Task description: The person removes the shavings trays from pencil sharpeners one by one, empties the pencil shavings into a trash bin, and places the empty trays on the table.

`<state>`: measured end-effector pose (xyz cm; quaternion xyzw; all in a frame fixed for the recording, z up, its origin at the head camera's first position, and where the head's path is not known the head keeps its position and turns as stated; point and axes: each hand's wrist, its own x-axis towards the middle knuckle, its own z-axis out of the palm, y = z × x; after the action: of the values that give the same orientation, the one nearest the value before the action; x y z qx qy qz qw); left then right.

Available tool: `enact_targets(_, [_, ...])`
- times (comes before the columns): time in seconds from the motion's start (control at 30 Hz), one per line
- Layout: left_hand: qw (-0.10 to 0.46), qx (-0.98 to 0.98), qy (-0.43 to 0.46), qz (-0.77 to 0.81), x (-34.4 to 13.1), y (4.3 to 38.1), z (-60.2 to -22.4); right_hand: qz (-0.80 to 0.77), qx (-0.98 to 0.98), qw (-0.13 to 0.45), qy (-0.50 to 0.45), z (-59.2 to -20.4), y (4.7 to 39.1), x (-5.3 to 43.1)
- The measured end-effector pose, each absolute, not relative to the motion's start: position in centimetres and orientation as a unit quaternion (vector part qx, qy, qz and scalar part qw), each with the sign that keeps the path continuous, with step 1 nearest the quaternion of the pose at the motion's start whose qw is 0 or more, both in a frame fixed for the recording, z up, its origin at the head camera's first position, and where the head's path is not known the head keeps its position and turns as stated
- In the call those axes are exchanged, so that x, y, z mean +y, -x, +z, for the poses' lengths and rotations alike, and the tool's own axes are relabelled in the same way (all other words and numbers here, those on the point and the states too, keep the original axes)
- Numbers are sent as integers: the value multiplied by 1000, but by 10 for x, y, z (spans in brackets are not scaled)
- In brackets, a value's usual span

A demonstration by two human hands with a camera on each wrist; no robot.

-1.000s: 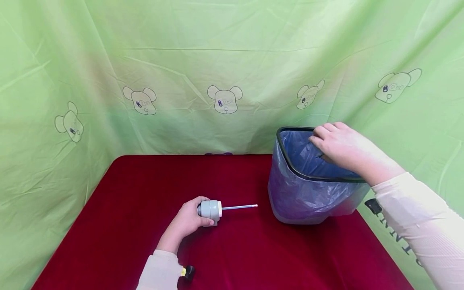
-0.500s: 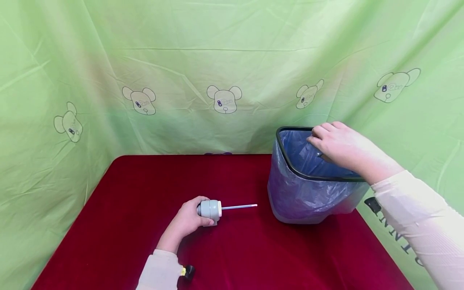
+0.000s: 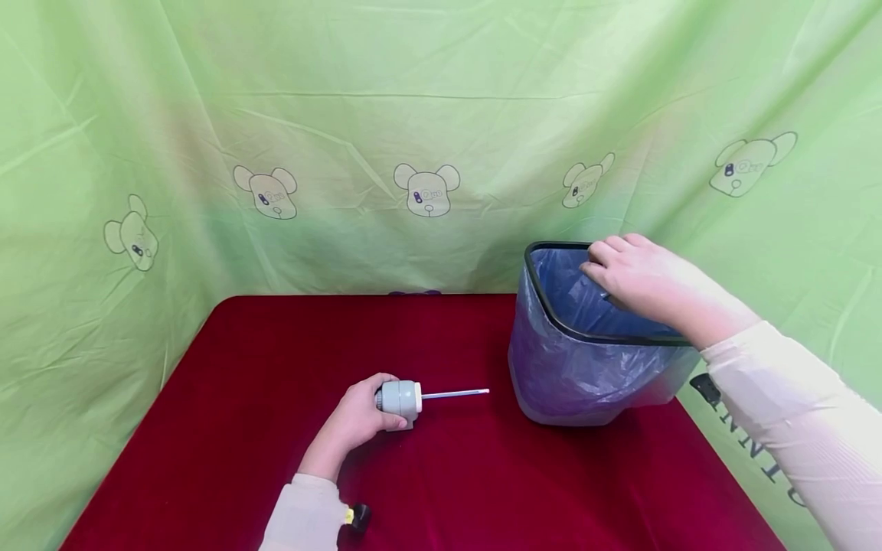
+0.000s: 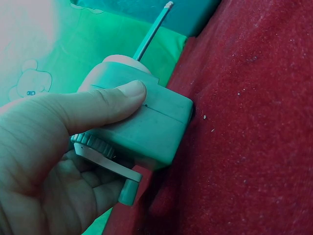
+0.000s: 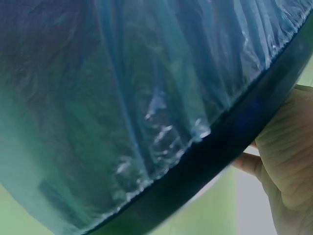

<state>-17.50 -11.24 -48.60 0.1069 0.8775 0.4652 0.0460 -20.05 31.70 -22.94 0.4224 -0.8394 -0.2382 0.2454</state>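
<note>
In the head view my left hand [image 3: 360, 413] grips a pale grey-green pencil sharpener [image 3: 400, 399] on the red cloth. A pencil [image 3: 455, 394] sticks out of its front towards the right. The left wrist view shows my thumb across the sharpener's body [image 4: 151, 117], with the crank handle [image 4: 110, 164] near my curled fingers. My right hand [image 3: 644, 279] hangs over the mouth of a trash bin [image 3: 579, 379] lined with a bluish bag. Its fingers are curled, and a small dark piece [image 3: 606, 296] shows beneath them, mostly hidden. The bin's rim [image 5: 215, 152] blocks much of this hand in the right wrist view.
The red-covered table [image 3: 310, 344] carries the bin at its right side. A green curtain [image 3: 344, 237] with bear-head prints surrounds its back and sides. A dark strap end with a yellow tag [image 3: 354, 518] sits by my left sleeve.
My right hand has shifted slightly to the left over the bin. The left hand, sharpener and pencil stay where they were.
</note>
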Motion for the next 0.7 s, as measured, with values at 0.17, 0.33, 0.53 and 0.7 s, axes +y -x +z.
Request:
enact_targets(0.17, [48,877,-106,466,-112,174,-486,-242,-835,249,-427,-232,202,316])
enact_targets(0.33, [50,876,-104,468,-112,174,-487,-246,-832,247,-431,-233,204,315])
enact_targets(0.53, [50,877,-106,467,-113,175,-487,-252,-830,244,-433,-233,203,312])
enact_targets(0.7, [50,876,-106,468,-113,175,-489,-255,-832,237,-432,-232,202,311])
